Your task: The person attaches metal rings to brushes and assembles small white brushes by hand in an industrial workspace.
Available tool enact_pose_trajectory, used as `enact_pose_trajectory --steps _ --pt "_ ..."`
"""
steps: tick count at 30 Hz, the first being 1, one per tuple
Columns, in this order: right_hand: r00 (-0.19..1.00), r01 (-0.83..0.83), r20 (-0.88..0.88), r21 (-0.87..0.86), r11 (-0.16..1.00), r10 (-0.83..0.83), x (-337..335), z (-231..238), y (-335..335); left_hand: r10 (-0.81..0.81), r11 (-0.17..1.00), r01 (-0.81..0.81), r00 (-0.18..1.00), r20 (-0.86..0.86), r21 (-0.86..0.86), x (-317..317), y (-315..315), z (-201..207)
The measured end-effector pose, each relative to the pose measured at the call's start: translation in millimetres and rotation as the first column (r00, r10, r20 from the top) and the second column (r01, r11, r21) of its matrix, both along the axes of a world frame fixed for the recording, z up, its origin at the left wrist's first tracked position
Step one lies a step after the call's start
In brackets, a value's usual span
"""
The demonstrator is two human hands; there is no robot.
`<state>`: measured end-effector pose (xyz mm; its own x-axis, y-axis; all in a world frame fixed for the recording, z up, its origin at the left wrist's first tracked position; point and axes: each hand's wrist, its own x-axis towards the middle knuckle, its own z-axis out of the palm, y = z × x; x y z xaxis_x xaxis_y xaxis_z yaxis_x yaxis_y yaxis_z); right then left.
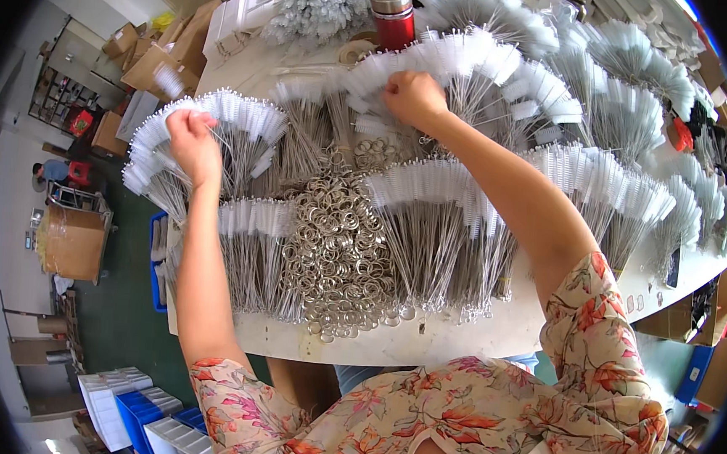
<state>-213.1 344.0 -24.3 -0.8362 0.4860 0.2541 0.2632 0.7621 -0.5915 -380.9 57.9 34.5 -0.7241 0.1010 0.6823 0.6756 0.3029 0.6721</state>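
Observation:
Bundles of wire brushes with white bristle heads [248,122] and thin metal stems cover the table. My left hand [194,141] is over the left fan of brushes, its fingers drawn together against the bristle heads. Farther back, my right hand [415,98] is closed, with the fingertips curled beside the bristles of a large back bundle [476,58]. Whatever either hand pinches is hidden by the fingers. Between the bundles, a heap of shiny metal split rings [341,242] spreads toward the table's near edge. In front of my right forearm lies another row of brushes [434,185].
A red cup with a metal lid [392,16] stands at the back, near a tape roll [356,51] and a white box [236,22]. More brushes [628,60] crowd the right side. Cardboard boxes [168,66] and a blue bin [159,259] are left of the white table [372,346].

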Motion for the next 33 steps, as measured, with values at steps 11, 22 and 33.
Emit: enact_pose_trajectory --steps 11,22,33 --pt "0.784 0.011 -0.621 -0.005 1.000 -0.012 136.7 152.4 116.6 -0.042 0.519 0.203 0.976 0.212 -0.831 21.9 43.1 -57.1" --pt "0.977 0.131 0.158 0.086 0.988 -0.143 203.7 27.6 224.0 -0.299 0.947 0.190 0.819 0.490 0.260 156.9 0.2 22.6" --pt "0.861 0.313 -0.464 0.159 0.936 -0.209 196.9 68.0 234.8 -0.372 0.899 0.109 0.703 0.606 0.425 266.7 -69.6 -17.3"
